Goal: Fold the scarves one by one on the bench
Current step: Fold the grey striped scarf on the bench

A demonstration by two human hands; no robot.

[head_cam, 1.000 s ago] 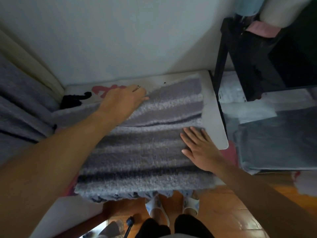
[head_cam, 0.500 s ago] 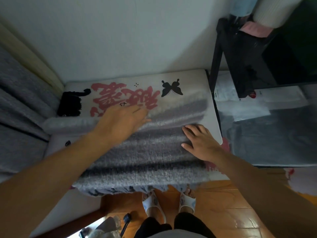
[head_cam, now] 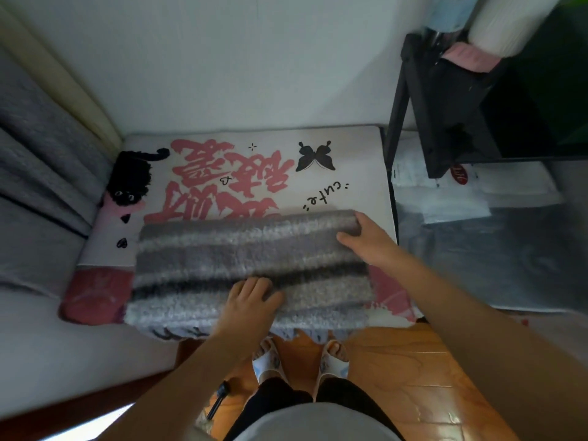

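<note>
A fuzzy grey-and-white striped scarf [head_cam: 241, 262] lies folded in a wide band across the near half of the bench [head_cam: 359, 186], which has a white cushion with pink lettering and a black butterfly. The scarf's near edge hangs slightly over the bench front. My left hand [head_cam: 251, 300] rests flat on the scarf's near middle, fingers spread on the fabric. At the far right corner, my right hand [head_cam: 370, 241] grips the folded edge, fingers curled over it and thumb underneath.
A black cat figure [head_cam: 132, 179] sits at the bench's far left. A grey curtain [head_cam: 41, 160] hangs at left. At right stand a black rack [head_cam: 445, 116] and a low surface with grey fabric and plastic [head_cam: 496, 249]. My slippered feet [head_cam: 299, 361] stand on the wooden floor.
The scarf's far part has come toward me, folded over, baring the printed cushion. My left hand slid from the far edge to the near middle. My right hand shifted to the far right corner.
</note>
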